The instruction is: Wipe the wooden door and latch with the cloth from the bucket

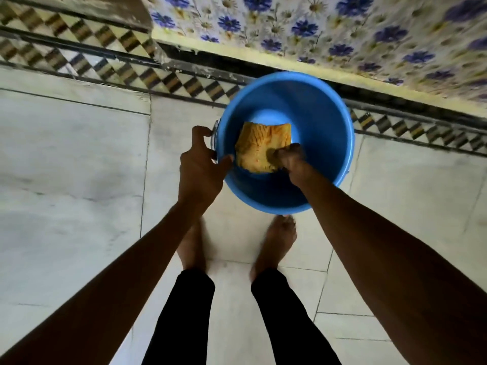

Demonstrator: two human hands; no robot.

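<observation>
A blue plastic bucket (324,133) stands on the pale floor just ahead of my bare feet. My left hand (200,164) is closed on the bucket's left rim, beside its metal handle. My right hand (290,160) reaches inside the bucket and grips the lower right corner of a folded yellow-orange cloth (259,147), which sits within the bucket's opening. The wooden door and its latch are not in view.
A wall of blue-flowered tiles (342,35) runs across the top right, with a yellow ledge and a dark gap below it. A diamond-patterned border strip (110,59) crosses the floor behind the bucket. My two feet (276,241) stand on pale marble tiles (66,180).
</observation>
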